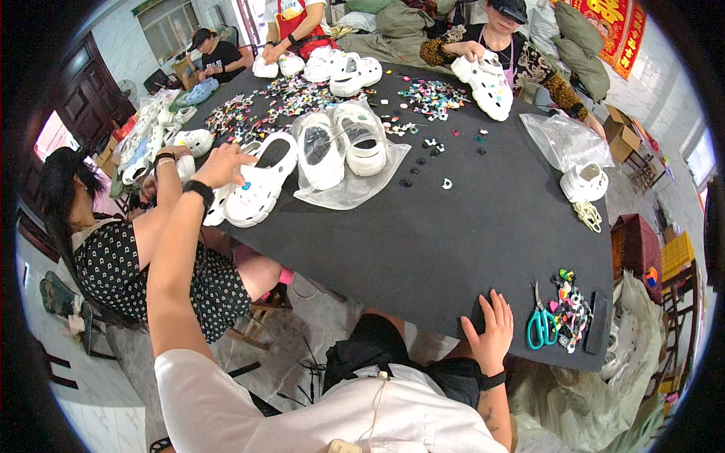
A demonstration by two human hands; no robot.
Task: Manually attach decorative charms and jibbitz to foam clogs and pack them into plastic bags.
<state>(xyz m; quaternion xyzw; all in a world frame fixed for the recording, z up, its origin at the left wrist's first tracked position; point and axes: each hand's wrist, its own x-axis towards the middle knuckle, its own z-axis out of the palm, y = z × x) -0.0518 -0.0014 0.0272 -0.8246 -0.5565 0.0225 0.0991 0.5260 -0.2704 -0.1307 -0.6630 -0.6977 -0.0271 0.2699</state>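
Observation:
At the table's left edge, my left hand grips a white clog, its fingertips by the foot opening and the thumb near a blue charm. A second white clog shows partly behind it. My right hand lies flat at the table's near edge, fingers spread, holding nothing. To its right are teal-handled scissors and a small pile of colourful shoe charms. Beyond my left hand, a pair of white clogs rests on a clear plastic bag.
Heaps of charms cover the table's far side. One co-worker holds a white clog across from me; another person sits close on my left. A clear bag and a small white shoe lie at the right edge.

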